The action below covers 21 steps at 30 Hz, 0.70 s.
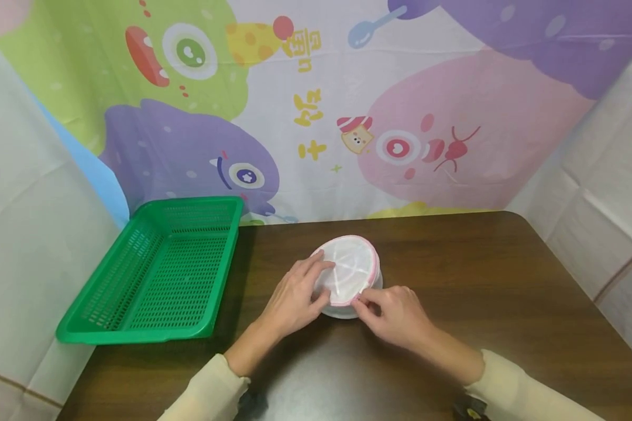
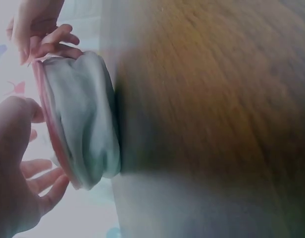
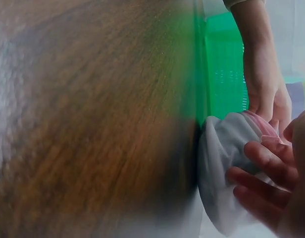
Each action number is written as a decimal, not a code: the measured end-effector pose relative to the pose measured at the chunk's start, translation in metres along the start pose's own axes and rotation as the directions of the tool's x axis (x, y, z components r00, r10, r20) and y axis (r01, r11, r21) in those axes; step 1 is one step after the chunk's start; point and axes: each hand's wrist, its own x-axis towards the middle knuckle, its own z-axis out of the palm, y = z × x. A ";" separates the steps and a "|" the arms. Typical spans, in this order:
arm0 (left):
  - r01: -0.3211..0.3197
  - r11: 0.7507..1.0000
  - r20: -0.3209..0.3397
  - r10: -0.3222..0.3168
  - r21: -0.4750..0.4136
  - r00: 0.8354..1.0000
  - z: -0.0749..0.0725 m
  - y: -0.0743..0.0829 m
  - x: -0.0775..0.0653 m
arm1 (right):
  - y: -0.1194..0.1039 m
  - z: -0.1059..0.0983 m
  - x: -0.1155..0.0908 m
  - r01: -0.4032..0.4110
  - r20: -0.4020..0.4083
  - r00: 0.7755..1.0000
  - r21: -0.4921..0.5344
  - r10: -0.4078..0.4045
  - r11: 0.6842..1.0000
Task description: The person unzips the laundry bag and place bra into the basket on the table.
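A round white mesh laundry bag with pink trim stands on the table in front of me. Its soft grey-white side wall bulges and creases in the left wrist view. My left hand rests on the left of its top, fingers spread along the pink rim. At the near right of that rim, my right hand pinches the edge between thumb and forefinger, by what looks like the zipper end. The other right fingers lie against the bag's side in the right wrist view.
A green plastic basket with slotted walls stands at the left of the dark wooden table, reaching past its left edge. Behind the table hangs a cartoon-printed cloth. Pale covered walls rise on both sides.
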 end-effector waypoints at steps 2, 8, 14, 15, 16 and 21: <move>0.025 1.000 0.015 -0.025 -0.002 1.000 0.000 0.000 -0.001 | 0.001 0.000 0.000 -0.017 0.006 1.000 -0.004 0.017 1.000; 0.047 0.999 0.021 -0.047 0.003 0.999 0.000 0.000 -0.002 | 0.002 -0.002 0.001 -0.051 0.021 0.998 -0.007 0.051 0.999; 0.031 0.999 0.009 -0.031 0.019 0.999 -0.001 -0.002 -0.001 | 0.005 -0.003 0.002 -0.092 0.031 0.995 -0.024 0.093 0.995; 0.023 1.000 0.005 -0.023 0.020 1.000 -0.001 -0.003 -0.001 | 0.005 -0.004 0.002 -0.101 0.031 0.994 -0.025 0.102 0.995; 0.016 1.000 0.002 -0.016 0.019 1.000 -0.001 -0.003 -0.001 | 0.006 -0.004 0.002 -0.110 0.033 0.993 -0.023 0.110 0.994; 0.019 1.000 -0.001 -0.019 -0.010 1.000 0.000 -0.005 -0.002 | 0.008 -0.006 0.002 -0.157 0.046 0.986 -0.015 0.157 0.988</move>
